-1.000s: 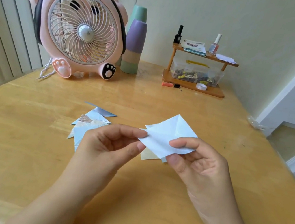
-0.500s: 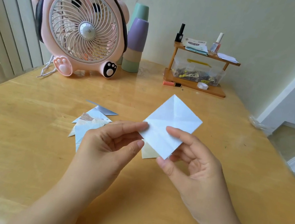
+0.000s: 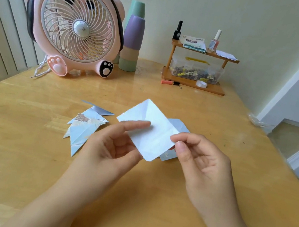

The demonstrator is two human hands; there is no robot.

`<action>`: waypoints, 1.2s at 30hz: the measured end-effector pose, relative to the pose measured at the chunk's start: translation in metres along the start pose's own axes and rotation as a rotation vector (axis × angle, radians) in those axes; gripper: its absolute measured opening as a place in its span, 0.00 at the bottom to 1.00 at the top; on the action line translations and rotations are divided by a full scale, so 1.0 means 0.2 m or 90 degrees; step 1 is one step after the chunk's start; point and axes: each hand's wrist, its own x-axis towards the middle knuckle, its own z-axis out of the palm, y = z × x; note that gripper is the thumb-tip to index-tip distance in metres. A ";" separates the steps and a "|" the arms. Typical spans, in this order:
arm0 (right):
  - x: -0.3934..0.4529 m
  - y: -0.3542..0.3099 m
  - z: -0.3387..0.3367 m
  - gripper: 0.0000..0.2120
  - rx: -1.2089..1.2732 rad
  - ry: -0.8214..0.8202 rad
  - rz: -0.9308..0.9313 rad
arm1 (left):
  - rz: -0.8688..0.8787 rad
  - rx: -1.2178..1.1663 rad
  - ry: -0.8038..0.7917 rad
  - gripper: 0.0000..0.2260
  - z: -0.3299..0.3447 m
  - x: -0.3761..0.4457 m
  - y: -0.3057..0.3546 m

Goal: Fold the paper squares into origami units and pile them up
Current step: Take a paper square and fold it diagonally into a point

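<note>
- The left hand [image 3: 113,146] holds the white paper square [image 3: 150,130] above the wooden tabletop [image 3: 22,163], its forefinger laid across the sheet's front face and its thumb curled under the lower left edge, so the paper is pinched between them.
- The right hand [image 3: 201,159] pinches the same sheet at its right corner between thumb and forefinger, with the other fingers loosely curled behind.
- The paper square sits between the two hands, turned like a diamond with one corner pointing away from the person; creases cross its face.
- Just beyond the right hand's fingertips, partly hidden behind the held sheet, more pale blue paper [image 3: 178,126] lies flat on the tabletop.
- To the left of the left hand, near its knuckles, lies a loose pile of folded units [image 3: 83,127], pointed and overlapping, in pale blue and printed paper.
- Far beyond the left hand stands a pink desk fan [image 3: 74,25] with paw-shaped feet, and beside it a stack of cups [image 3: 131,43] in purple, tan and green.
- Far beyond the right hand a small wooden shelf [image 3: 193,81] carries bottles, a packet and a clear box of small items, with a roll of tape [image 3: 201,83] on its base.
</note>
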 end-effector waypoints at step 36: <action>0.01 -0.02 0.03 0.10 0.143 0.062 0.173 | -0.074 -0.053 0.039 0.25 0.04 0.00 -0.01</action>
